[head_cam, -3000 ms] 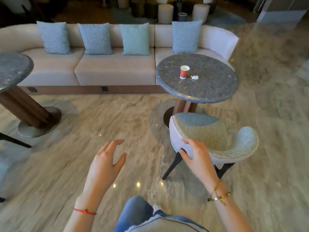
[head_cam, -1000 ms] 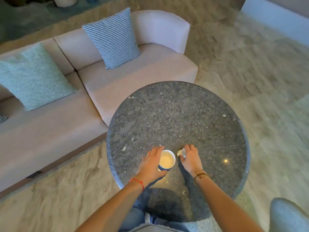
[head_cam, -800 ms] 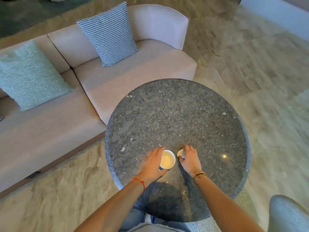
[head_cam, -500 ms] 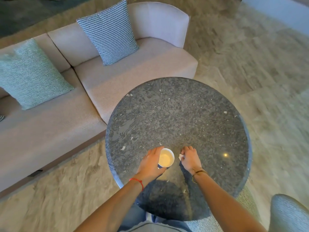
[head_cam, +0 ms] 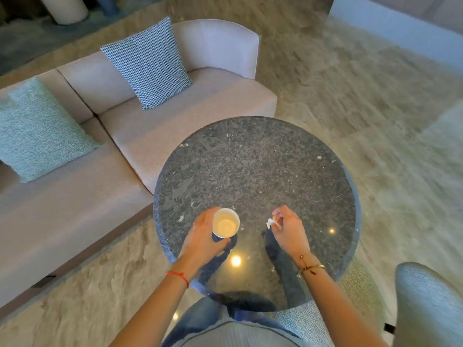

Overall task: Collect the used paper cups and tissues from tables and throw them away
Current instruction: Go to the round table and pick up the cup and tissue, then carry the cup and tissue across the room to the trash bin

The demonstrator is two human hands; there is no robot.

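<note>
Our left hand (head_cam: 203,236) curls around a paper cup (head_cam: 225,223), fingers wrapped on its side, the cup upright over the near part of the round stone desk (head_cam: 255,171). We cannot tell whether the cup's base touches the desk. Looking straight down into the cup, we see a pale inside with a lighter circle at the bottom; whether that is liquid or the bare base, we cannot tell. Our right hand (head_cam: 289,230) pinches a small crumpled white tissue (head_cam: 270,223) between thumb and fingertips, just above the desk and a little apart from the cup. A red string (head_cam: 178,275) circles our left wrist, a gold bracelet (head_cam: 310,267) our right.

Both hands cast dark reflections on the polished desk top, where two bright light spots also glint. Past the desk's far edge stands a beige sofa (head_cam: 175,128) carrying a houndstooth cushion (head_cam: 147,62) and a pale green cushion (head_cam: 40,128). A grey upholstered chair (head_cam: 426,304) sits at our right, and veined marble floor (head_cam: 363,83) spreads around everything.
</note>
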